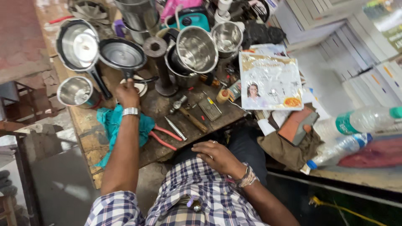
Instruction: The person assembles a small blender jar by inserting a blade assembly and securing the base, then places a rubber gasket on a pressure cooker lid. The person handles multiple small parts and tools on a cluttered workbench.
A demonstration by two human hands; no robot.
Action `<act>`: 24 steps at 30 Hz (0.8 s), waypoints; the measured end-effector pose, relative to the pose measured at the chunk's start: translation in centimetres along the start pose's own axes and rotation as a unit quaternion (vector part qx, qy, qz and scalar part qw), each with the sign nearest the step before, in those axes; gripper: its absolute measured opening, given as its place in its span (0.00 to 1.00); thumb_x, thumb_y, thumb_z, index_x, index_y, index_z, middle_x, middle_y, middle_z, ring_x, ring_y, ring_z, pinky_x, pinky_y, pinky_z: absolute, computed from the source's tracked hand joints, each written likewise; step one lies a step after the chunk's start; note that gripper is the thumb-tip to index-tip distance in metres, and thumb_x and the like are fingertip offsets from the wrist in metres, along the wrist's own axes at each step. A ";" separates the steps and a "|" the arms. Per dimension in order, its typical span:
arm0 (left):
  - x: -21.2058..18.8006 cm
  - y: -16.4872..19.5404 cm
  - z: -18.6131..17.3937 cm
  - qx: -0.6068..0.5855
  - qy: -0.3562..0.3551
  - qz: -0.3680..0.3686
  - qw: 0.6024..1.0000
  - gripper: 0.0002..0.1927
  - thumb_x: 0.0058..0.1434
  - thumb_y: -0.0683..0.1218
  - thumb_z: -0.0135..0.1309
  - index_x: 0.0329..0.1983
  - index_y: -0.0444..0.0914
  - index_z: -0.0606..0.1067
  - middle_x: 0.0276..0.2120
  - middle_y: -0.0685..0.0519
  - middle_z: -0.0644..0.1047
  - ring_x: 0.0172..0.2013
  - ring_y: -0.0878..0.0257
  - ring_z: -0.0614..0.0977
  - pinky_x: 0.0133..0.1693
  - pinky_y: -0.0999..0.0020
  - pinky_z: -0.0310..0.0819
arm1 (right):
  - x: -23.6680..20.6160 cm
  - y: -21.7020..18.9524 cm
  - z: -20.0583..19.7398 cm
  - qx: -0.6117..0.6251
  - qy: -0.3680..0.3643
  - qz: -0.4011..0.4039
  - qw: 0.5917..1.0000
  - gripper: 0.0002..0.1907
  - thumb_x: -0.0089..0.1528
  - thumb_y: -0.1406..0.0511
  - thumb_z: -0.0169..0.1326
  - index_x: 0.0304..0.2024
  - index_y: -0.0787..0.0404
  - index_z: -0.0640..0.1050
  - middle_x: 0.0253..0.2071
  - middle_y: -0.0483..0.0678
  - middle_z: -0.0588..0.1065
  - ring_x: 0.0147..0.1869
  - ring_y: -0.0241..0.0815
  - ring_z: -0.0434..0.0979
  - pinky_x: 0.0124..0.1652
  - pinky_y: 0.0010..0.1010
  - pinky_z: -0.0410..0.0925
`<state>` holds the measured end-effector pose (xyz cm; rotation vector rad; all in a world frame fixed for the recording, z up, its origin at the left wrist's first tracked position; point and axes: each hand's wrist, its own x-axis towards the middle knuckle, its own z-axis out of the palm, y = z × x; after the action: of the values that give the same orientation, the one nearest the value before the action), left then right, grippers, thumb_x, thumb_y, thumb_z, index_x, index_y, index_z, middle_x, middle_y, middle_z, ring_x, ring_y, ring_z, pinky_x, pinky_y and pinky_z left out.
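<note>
My left hand (127, 94), with a metal watch on the wrist, grips the black handle of a steel pressure-cooker lid (122, 54) and holds it above the wooden workbench (86, 129). My right hand (217, 157) rests on my lap against my checked shirt, fingers loosely curled, holding nothing. Just below the left wrist a teal cloth (113, 123) lies on the bench. Red-handled pliers (163, 136) lie beside it.
Around the lid are a second lid with a long handle (77, 44), a small steel pot (75, 91), steel mixer jars (197, 48), a dark metal post (158, 62) and small tools (193, 119). At right: a printed packet (270, 77) and plastic bottles (360, 121).
</note>
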<state>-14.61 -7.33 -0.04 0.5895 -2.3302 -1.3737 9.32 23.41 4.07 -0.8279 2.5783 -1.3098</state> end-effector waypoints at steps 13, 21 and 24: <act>-13.0 1.2 -13.7 -0.072 0.010 -0.013 0.997 0.17 0.78 0.51 0.54 0.34 0.37 0.71 0.22 0.57 0.71 0.20 0.72 0.69 0.20 0.74 0.59 | -1.6 5.3 -4.2 -0.166 0.369 0.238 0.883 0.10 0.65 0.63 0.61 0.45 0.62 0.80 0.41 0.53 0.79 0.44 0.47 0.78 0.43 0.40 0.72; -11.4 6.6 -28.2 0.067 -0.190 -0.018 0.979 0.14 0.68 0.44 0.62 0.51 0.30 0.79 0.25 0.48 0.78 0.17 0.67 0.69 0.18 0.73 0.57 | -3.2 14.1 -8.9 0.532 0.426 0.309 0.663 0.15 0.64 0.67 0.55 0.54 0.65 0.75 0.46 0.49 0.76 0.48 0.45 0.77 0.47 0.44 0.77; -11.1 9.5 -27.1 0.071 -0.237 0.064 0.967 0.19 0.60 0.48 0.61 0.50 0.33 0.77 0.26 0.52 0.80 0.28 0.71 0.81 0.29 0.79 0.71 | -2.1 14.6 -11.1 0.539 0.442 0.266 0.666 0.19 0.66 0.65 0.53 0.59 0.64 0.73 0.52 0.48 0.76 0.52 0.42 0.77 0.47 0.40 0.73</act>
<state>7.00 -17.11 19.55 0.1462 -2.8020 -1.4151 1.19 39.26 -0.80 0.8956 1.4406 -2.8090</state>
